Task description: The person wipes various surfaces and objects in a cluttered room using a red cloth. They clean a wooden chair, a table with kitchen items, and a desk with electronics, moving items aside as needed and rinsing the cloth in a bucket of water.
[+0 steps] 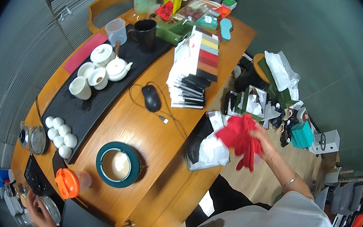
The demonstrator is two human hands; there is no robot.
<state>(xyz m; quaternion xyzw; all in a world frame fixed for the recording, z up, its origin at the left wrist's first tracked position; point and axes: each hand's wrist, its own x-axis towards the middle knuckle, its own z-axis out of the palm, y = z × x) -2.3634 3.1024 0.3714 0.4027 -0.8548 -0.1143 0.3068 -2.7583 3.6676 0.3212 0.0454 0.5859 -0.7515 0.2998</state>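
My right hand is closed on a crumpled red cloth, which hangs down in folds. Just below the cloth, an open box with white tissue paper rests by the table edge, with a black item at its side. At the lower left, my left hand has its fingers apart beside a round glass vessel. I cannot tell whether it touches the glass. Near that hand are a shaker cup with an orange lid and a dark flat panel.
The wooden table bears a black tea tray with white teaware, a computer mouse, a fanned swatch book and a green-rimmed round bowl. Open boxes and teal boxes stand on the floor.
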